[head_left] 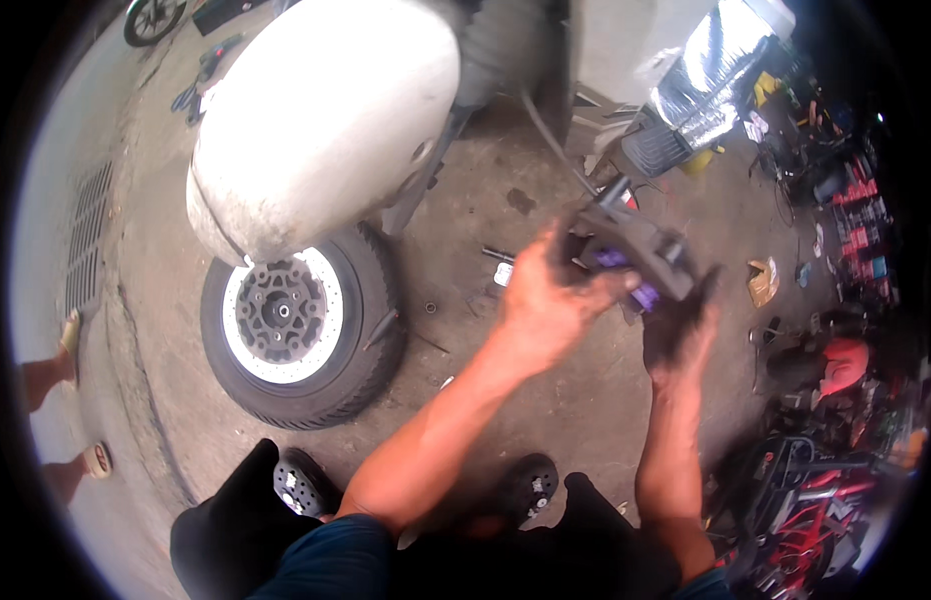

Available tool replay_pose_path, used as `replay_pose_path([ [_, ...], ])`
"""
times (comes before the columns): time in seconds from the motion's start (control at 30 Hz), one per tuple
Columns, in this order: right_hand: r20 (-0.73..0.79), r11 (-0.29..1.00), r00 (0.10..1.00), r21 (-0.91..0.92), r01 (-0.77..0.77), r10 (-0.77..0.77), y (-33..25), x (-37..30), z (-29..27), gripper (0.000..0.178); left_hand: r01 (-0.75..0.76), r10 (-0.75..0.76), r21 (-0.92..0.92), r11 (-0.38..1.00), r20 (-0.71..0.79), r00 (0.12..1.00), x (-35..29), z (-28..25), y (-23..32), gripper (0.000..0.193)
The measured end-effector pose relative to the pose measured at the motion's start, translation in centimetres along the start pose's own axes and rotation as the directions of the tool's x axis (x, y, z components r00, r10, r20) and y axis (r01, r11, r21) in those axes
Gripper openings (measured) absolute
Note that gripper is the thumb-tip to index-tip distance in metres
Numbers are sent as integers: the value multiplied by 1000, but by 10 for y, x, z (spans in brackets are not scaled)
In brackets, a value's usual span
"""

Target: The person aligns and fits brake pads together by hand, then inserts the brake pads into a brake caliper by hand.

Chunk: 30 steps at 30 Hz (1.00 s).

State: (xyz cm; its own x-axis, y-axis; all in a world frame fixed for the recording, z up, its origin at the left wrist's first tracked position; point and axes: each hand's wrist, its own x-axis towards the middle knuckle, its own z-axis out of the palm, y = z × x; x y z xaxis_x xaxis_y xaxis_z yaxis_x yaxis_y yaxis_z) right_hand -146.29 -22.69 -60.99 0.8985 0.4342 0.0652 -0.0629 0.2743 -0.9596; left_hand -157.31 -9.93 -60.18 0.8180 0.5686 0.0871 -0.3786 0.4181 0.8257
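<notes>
A dark grey brake caliper [640, 238] with purple parts is held up before me, over the floor right of centre. A thin hose runs toward it from the motorcycle's front end. My left hand [547, 300] grips its left side, the thumb pressed near the purple parts. Against the caliper's lower right side, my right hand [680, 325] has its blackened fingers wrapped round the edge. Motion blurs both hands a little. Left of them, a motorcycle wheel [385, 300] with a brake disc lies flat on the floor, partly under a white front fender [325, 120].
Along the right lie tools and parts in a cluttered heap, with a red cloth-like item [843, 365] among them. A silver-wrapped object [700, 75] stands at the upper right. Another person's feet [97, 460] show at the left, below a floor grate [88, 240].
</notes>
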Motion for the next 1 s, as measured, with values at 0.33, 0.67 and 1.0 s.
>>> replay_pose_path([
  [0.33,331,780,781,173,-601,529,32,14,43,34,-232,252,112,966,-220,942,-31,-34,-68,63],
  [0.67,178,897,898,120,-427,403,41,2,56,28,-132,223,459,878,-149,963,-32,-36,-60,54],
  [1.0,274,864,835,24,-502,478,17,4,69,35,-195,376,674,713,-133,917,-38,-34,-58,62],
])
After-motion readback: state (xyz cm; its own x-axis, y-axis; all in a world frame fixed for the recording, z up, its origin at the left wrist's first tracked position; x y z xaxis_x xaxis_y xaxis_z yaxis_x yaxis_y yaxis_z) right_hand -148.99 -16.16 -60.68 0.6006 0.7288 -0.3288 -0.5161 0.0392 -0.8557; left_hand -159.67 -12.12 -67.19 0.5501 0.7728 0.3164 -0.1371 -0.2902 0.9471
